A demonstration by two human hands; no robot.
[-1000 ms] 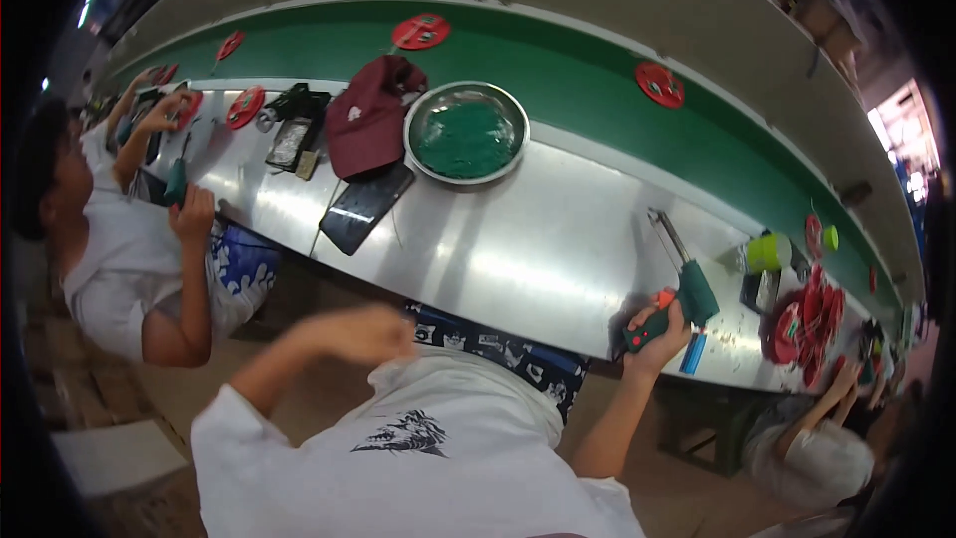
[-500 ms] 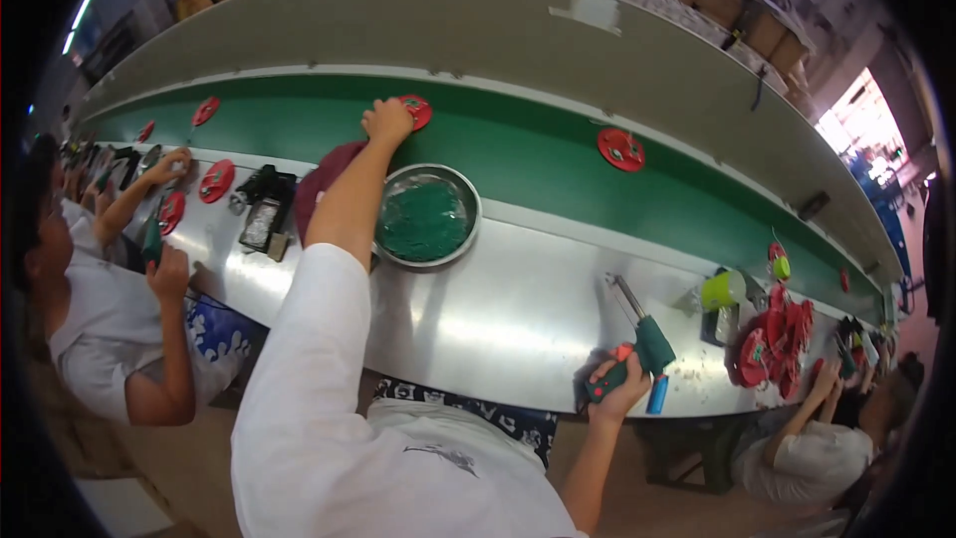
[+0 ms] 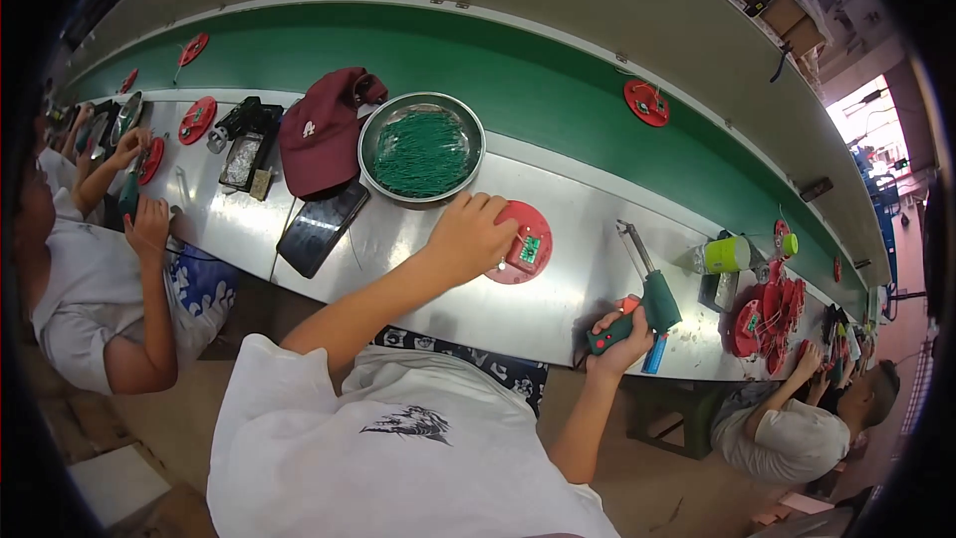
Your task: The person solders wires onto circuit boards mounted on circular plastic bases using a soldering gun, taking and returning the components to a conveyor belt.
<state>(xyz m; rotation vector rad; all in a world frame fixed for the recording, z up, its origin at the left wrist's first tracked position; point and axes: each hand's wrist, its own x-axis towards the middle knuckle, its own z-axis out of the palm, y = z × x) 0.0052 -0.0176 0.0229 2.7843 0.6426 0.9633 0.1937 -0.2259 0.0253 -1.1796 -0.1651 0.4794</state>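
My left hand [image 3: 472,238] grips a round red disc [image 3: 518,264] by its left side, over the metal bench near my body. A small green circuit board and thin wires show on the disc's face. In my right hand [image 3: 623,341] is a green soldering gun [image 3: 658,301], fingers wrapped round its handle, its metal tip pointing away from me. A blue piece hangs below the gun. Beyond my left hand stands a round metal bowl [image 3: 475,174] holding many short green wires [image 3: 418,151].
A maroon cap [image 3: 324,134] and a black phone [image 3: 324,227] lie left of the bowl. On the green belt [image 3: 538,100] rests another red disc [image 3: 646,103]. Stacked red discs [image 3: 779,314] and a lime-green container [image 3: 727,255] are at right. Co-workers sit on both sides.
My left hand has come back from the green belt toward me, bringing a red disc over the metal bench. My right hand still holds the soldering gun in about the same place.
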